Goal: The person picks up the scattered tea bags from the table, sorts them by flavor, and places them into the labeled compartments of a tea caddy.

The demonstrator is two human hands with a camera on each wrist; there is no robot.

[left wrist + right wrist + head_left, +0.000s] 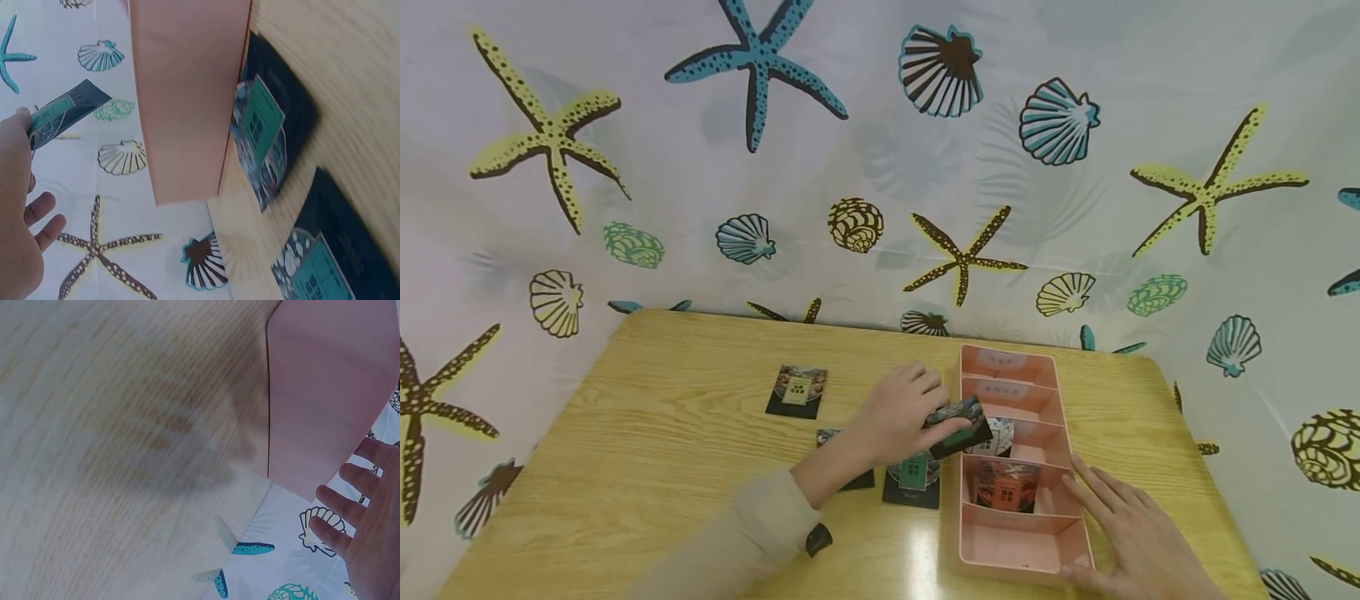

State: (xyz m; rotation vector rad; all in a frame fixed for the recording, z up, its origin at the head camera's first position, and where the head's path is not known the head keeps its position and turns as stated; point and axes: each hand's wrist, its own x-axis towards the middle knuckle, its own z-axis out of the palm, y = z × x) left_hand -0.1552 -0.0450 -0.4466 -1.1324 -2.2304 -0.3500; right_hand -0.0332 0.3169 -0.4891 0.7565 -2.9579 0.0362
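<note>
A dark packet with a green label (pixel 961 427) is pinched in my left hand (pixel 898 414), tilted over the left wall of a pink divided box (pixel 1026 546). In the left wrist view the same packet (pixel 69 112) sticks out between thumb and fingers. Inside the box, a red packet (pixel 1007 487) lies in one compartment and a white-grey packet (pixel 1000 438) in the one behind it, partly hidden by the held packet. My right hand (pixel 1138 529) rests at the box's right side, its fingers stretched and touching the rim.
Left of the box lie a green-labelled packet (pixel 912 483) and another dark packet (pixel 859 480), half covered by my left forearm. Farther back is a packet with a pale yellow-green label (pixel 796 392). A patterned cloth (pixel 880 167) hangs behind the wooden table (pixel 685 400).
</note>
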